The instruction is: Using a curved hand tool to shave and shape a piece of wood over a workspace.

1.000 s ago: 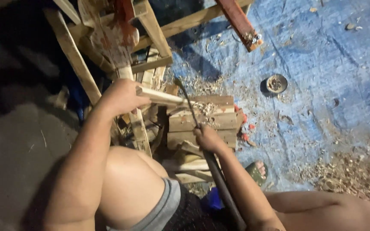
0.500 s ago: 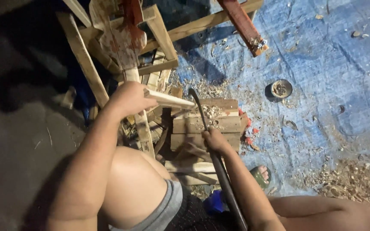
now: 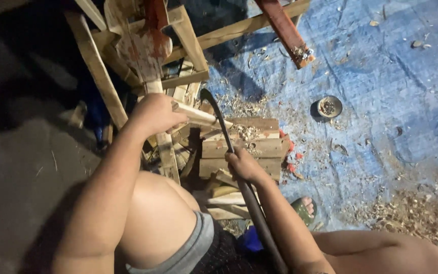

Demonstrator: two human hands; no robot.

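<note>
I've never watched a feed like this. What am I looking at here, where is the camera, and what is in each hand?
There is no machine: a person works with bare hands, and the one camera sits on their head, looking down past their knees. The left hand grips a pale wooden stick held out over a stack of wooden blocks. The right hand holds a long dark curved blade by its handle, with the tip up against the stick. Wood shavings lie scattered on a blue tarp, along with a small round tin. A rough wooden frame stands behind. A sandalled foot shows below.
</note>
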